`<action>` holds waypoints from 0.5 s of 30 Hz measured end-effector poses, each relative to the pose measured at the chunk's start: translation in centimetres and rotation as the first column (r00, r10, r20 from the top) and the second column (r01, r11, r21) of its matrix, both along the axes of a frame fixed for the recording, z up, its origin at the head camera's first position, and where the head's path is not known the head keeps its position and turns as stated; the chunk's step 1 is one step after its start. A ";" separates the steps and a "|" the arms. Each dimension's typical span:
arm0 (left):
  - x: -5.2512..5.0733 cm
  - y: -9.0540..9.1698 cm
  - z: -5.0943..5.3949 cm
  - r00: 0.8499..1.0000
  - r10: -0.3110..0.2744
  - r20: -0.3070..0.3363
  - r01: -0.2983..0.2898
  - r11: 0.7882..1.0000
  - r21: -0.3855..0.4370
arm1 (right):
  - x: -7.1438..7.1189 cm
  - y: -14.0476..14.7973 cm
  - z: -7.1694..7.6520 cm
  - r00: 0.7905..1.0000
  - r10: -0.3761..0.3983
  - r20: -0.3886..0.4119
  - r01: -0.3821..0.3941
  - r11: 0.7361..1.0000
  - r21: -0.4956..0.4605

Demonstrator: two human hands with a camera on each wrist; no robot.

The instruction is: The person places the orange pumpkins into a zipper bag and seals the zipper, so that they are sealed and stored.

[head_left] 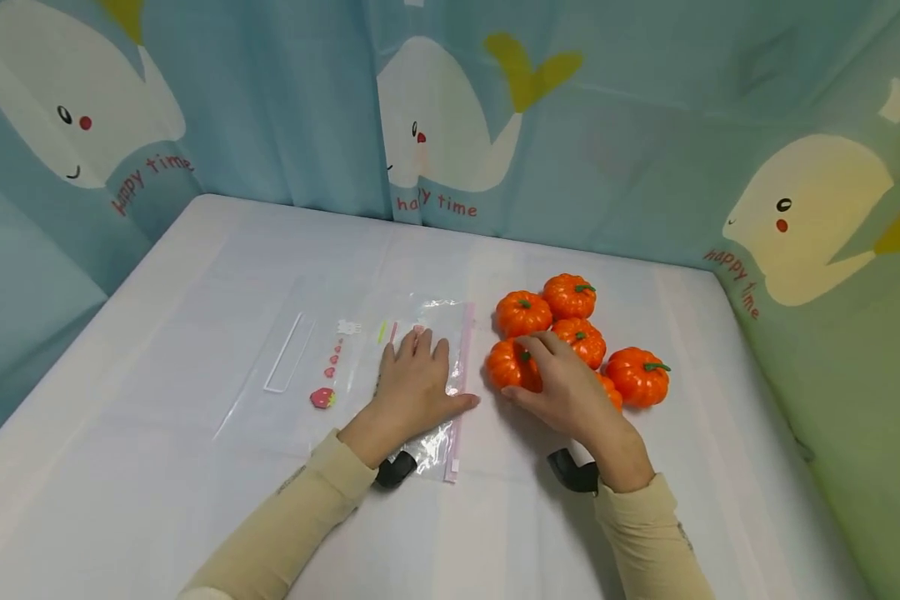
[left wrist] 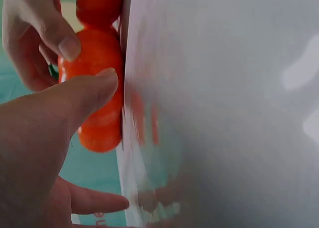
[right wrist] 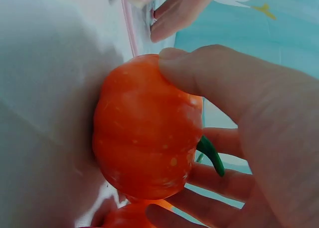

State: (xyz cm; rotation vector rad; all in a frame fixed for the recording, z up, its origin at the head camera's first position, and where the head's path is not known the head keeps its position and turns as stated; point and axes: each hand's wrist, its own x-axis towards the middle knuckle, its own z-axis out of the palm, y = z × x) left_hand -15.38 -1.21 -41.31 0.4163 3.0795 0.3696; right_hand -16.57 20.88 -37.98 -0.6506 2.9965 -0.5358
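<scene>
In the head view my left hand rests with spread fingers on a clear plastic bag with a pink zip edge. My right hand grips a small orange pumpkin, the one nearest the bag. From the right wrist view, the thumb lies on one side of that pumpkin and the fingers reach round by its green stem. In the left wrist view my left thumb shows in front of the pumpkins, with my right hand behind.
Several more orange pumpkins cluster beside and behind my right hand. The bag carries small prints, among them a strawberry. A curtain with whale pictures stands along the back of the white table. Black pieces sit at both wrists.
</scene>
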 end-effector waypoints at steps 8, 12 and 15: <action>0.2 0.4 0.2 0.999 -0.009 -0.048 0.008 1.000 -0.014 | 0.5 -0.1 0.1 1.000 0.001 0.006 -0.001 1.000 -0.012; 0.2 0.4 0.3 0.998 -0.017 -0.068 0.019 0.999 0.030 | 0.5 0.0 0.1 1.000 -0.002 0.014 0.002 1.000 -0.013; 0.2 0.3 0.5 0.997 -0.018 -0.073 0.022 0.998 0.062 | 0.5 0.1 0.0 1.000 0.000 0.028 0.001 1.000 -0.011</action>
